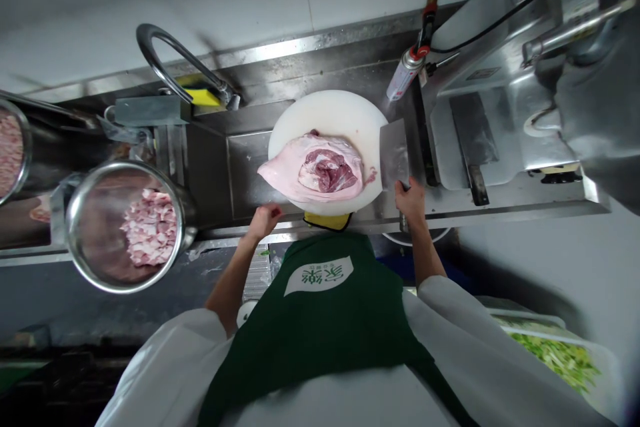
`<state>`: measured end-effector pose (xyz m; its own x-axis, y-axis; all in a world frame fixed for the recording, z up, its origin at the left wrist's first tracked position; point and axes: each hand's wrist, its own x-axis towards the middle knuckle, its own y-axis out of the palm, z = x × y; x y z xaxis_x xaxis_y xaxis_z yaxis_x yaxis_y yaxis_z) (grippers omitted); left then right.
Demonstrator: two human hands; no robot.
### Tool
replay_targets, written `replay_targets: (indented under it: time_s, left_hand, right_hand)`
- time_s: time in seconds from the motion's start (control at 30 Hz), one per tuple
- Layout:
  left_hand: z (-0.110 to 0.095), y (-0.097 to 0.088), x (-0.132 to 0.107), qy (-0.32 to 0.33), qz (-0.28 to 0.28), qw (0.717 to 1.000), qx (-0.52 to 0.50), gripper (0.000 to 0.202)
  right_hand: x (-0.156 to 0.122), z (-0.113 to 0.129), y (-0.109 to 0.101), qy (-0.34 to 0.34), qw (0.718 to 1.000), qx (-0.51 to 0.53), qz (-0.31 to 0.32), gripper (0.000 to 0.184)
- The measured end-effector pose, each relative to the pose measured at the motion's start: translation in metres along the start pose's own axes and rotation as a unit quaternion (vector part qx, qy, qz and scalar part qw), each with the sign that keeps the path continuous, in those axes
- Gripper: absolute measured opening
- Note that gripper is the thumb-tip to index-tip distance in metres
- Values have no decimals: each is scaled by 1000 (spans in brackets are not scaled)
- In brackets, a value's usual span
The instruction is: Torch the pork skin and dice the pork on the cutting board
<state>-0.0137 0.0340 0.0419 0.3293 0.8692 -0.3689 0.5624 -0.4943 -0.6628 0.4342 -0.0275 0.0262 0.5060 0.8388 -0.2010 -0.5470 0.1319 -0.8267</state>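
Right hand [411,197] clamped on cleaver [394,155] beside whole pork slab [320,170] lying uncut on round board [300,130], left hand [265,219] loosely curled, empty, at counter [500,210] edge; bowl [95,210] already holding diced meat.

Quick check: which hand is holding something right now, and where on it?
The right hand grips the cleaver by its handle. The left hand holds nothing, resting by the cutting board rim.
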Motion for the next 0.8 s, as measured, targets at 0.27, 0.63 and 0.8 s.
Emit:
replay_targets:
  time_s: [0.27, 0.63, 0.8]
  left_hand:
    - [-36, -8, 54, 78, -151, 985, 29, 33]
    - [-14, -12, 94, -29, -216, 967, -130, 33]
    - [-8, -16, 77, -29, -215, 962, -164, 37]
  right_hand:
    - [27, 37, -12, -53, 987, -147, -45, 34]
    - [78, 47, 26, -154, 974, -163, 15, 38]
    - [64, 49, 17, -176, 970, -165, 34, 35]
